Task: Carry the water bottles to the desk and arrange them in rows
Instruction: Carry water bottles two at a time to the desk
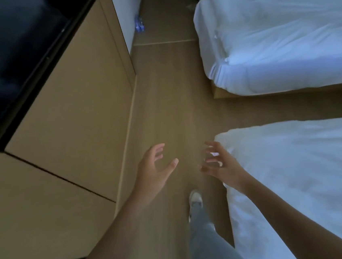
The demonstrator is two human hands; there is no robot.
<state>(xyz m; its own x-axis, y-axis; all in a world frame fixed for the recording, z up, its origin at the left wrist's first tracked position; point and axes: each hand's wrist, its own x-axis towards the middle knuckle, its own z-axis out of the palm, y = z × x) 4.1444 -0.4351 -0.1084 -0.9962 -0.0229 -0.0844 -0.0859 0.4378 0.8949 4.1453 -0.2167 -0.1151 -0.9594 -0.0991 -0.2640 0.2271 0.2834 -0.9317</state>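
A small cluster of water bottles with blue labels stands on the floor far ahead, against the white wall at the left side of the passage. They look small and blurred. My left hand and my right hand are both held out in front of me over the wooden floor, fingers spread, holding nothing. The two hands are apart, with a gap of floor between them. My foot in a white shoe is on the floor below them.
A wooden wall panel with a dark screen lines the left. Two beds with white bedding stand on the right, one near and one farther. A narrow strip of wooden floor runs between them toward the bottles.
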